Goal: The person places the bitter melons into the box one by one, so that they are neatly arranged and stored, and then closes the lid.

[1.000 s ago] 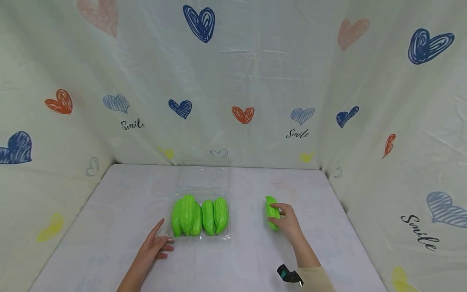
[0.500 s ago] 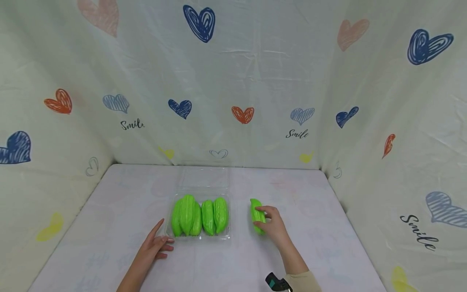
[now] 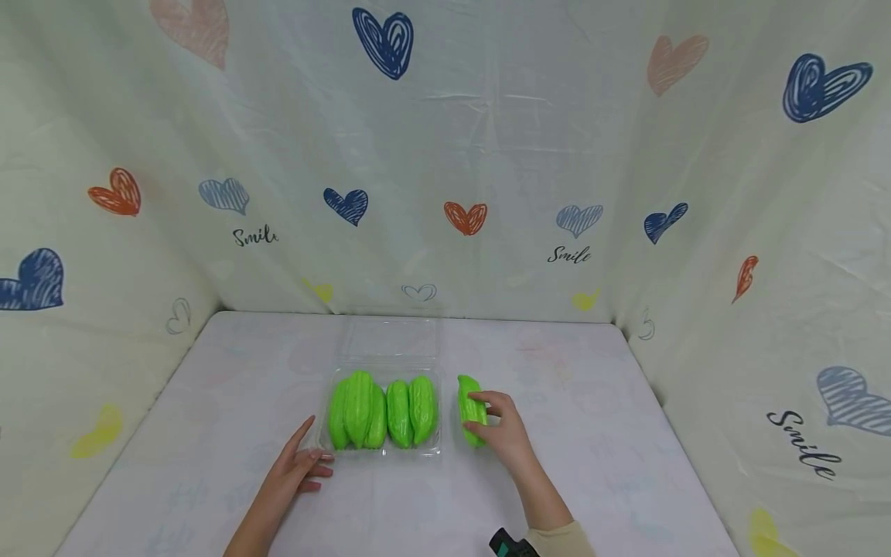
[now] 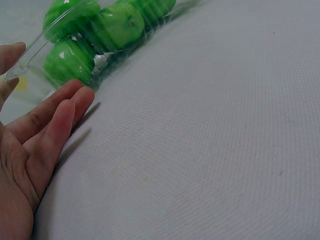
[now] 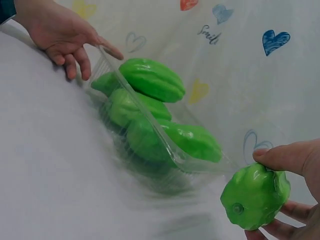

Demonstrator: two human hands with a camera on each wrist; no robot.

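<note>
A bright green, ribbed bitter melon (image 3: 469,410) is gripped between the thumb and fingers of my right hand (image 3: 501,429), just right of the clear plastic box. Its blunt stem end faces the camera in the right wrist view, where the melon (image 5: 252,197) is near the box's corner. Several similar bitter melons (image 3: 358,408) lie side by side inside the clear box (image 3: 412,453), whose lid (image 3: 390,338) is folded back. My left hand (image 3: 291,468) rests at the box's front left corner, fingers extended, with the fingertips (image 4: 85,95) right at its wall.
The box and hands are on a white-covered table (image 3: 418,510) enclosed by a pale curtain (image 3: 431,139) printed with hearts. A black device (image 3: 511,544) is by the right sleeve (image 3: 562,540). The table's back edge runs behind the raised lid.
My right hand has carried the bitter melon leftward, from well right of the box to close beside it. The left hand and the melons in the box have stayed in place.
</note>
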